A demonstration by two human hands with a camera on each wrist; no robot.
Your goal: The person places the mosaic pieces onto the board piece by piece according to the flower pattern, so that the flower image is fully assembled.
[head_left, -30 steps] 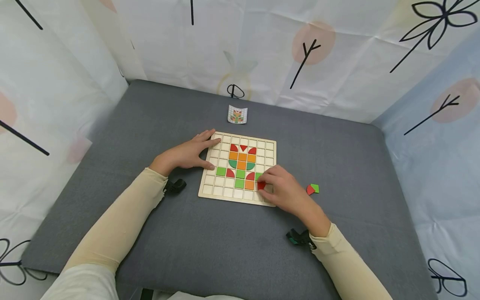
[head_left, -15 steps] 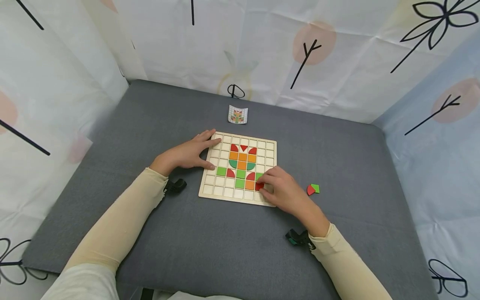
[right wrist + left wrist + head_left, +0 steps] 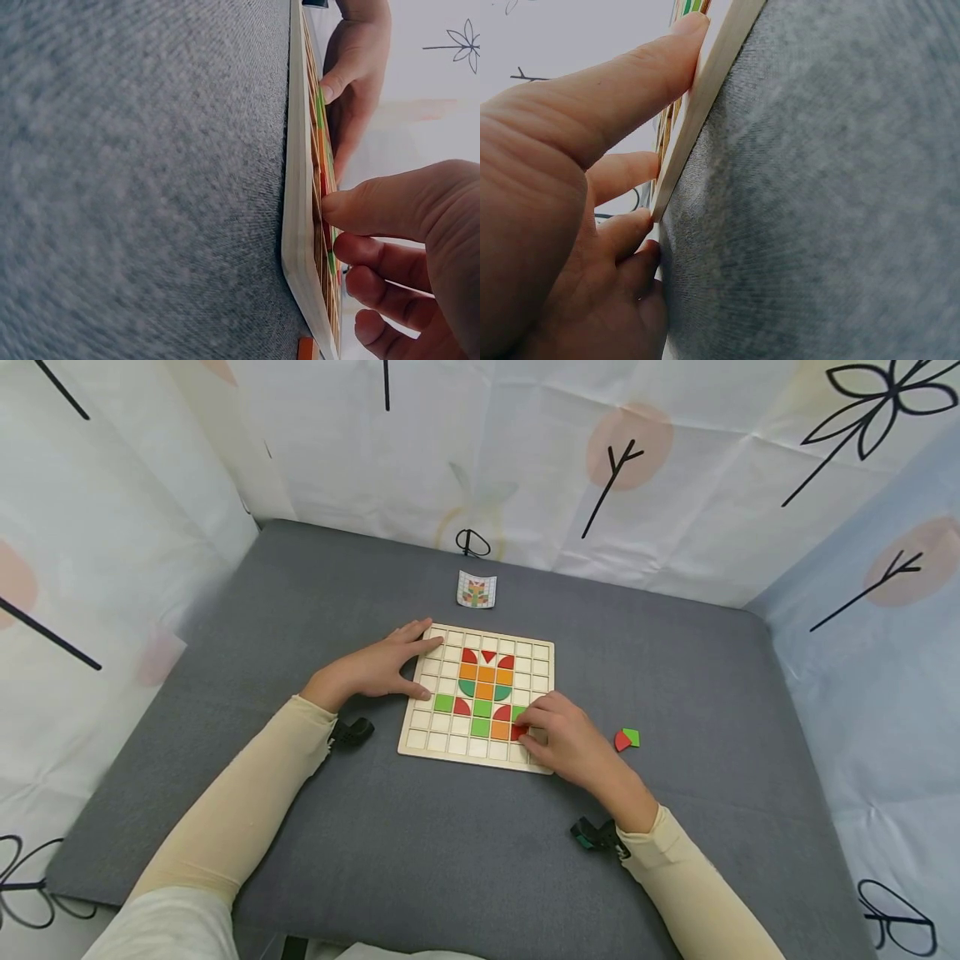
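A square wooden grid board (image 3: 457, 745) lies on the grey table, with red, orange, light green and dark green flat pieces set in its middle cells. My left hand (image 3: 367, 668) rests on the board's left edge, fingers spread, thumb on the rim in the left wrist view. My right hand (image 3: 573, 739) is over the lower right cells. Its thumb and forefinger pinch a red tile (image 3: 517, 732), which sits beside an orange square (image 3: 498, 729) and just below a light green piece (image 3: 518, 712). The fingers partly cover the red tile, so its full shape is hidden.
To the right of the board lie a loose red piece (image 3: 622, 741) and a loose light green piece (image 3: 632, 737), close together. Behind the board is a small curved pattern card (image 3: 476, 589). White printed cloth (image 3: 525, 485) hangs around the table.
The red tile has shifted slightly left, down against the orange square, with my right fingers still on it. My left hand and the board have stayed put.
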